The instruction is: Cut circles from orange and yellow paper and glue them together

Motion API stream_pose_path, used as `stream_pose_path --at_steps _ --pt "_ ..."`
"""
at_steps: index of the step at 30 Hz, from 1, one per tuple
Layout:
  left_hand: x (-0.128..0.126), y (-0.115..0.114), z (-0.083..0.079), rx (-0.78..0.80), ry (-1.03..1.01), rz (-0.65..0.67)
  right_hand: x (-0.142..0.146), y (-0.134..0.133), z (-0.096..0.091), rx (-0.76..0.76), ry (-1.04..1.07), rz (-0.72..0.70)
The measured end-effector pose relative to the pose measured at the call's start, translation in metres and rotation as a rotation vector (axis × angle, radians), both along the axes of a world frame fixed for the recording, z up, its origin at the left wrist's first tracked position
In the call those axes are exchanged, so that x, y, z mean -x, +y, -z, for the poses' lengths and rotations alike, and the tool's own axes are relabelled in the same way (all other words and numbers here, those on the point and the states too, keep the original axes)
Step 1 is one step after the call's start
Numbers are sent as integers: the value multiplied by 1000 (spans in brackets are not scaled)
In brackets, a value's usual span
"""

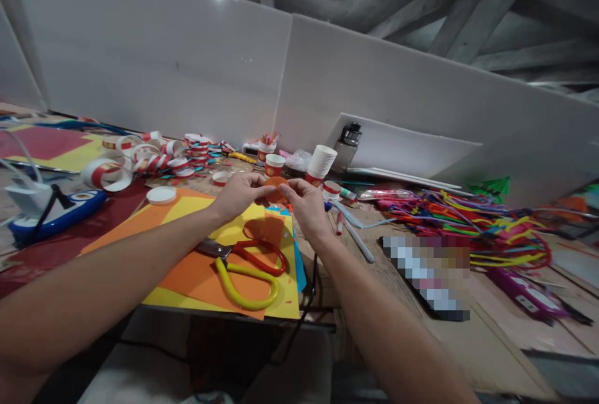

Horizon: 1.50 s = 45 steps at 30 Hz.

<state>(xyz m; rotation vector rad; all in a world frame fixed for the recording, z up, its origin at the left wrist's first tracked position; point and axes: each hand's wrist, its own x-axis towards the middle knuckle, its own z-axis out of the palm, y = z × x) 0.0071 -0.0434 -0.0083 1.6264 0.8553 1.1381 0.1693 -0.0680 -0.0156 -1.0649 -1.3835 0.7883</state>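
Observation:
Between my two hands is a small rounded piece of orange paper (276, 183), raised above the table. My left hand (242, 195) pinches its left side between thumb and fingers. On the other side, my right hand (303, 201) is closed on the same piece. Below them lie orange paper (187, 276) and yellow paper (224, 220) in overlapping sheets, with blue paper (300, 266) showing at the right edge. Scissors (248, 266) with one red and one yellow handle rest on the sheets, partly hidden by my left forearm.
Behind my hands stand a paper cup (274, 165), a stack of cups (321, 163) and a bottle (347, 147). Cut cup rings (110, 174) and a power strip (60, 210) lie left. Pipe cleaners (458, 220), a blurred-out phone-like object (425, 276) and a purple device (526, 291) lie right.

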Motion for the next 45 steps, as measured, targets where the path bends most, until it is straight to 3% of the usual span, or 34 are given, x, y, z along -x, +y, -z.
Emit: stream_pose_path --at_steps 8,14,19,22,25,29,33,37,42,45 --pt "-3 2 4 20 -46 48 2 -6 -5 -89 -145 180" --pt "-7 9 16 236 -216 176 1 6 10 -17 -64 182" --pt "-5 4 7 164 -37 111 -1 10 12 21 -78 61" --pt "-7 2 5 136 21 111 -1 7 8 -34 -174 119" --pt "-10 3 9 165 -43 148 0 5 6 -84 -215 217" --pt "-13 3 14 201 -81 228 3 3 5 -70 -171 287" --pt "-12 0 12 148 -16 200 4 4 6 -62 -140 304" --pt "-9 -2 6 115 40 134 3 7 9 -88 -160 232" --pt "-4 -2 1 113 116 78 0 12 13 7 -60 39" --pt "-3 0 4 100 97 97 -2 16 15 56 5 38"
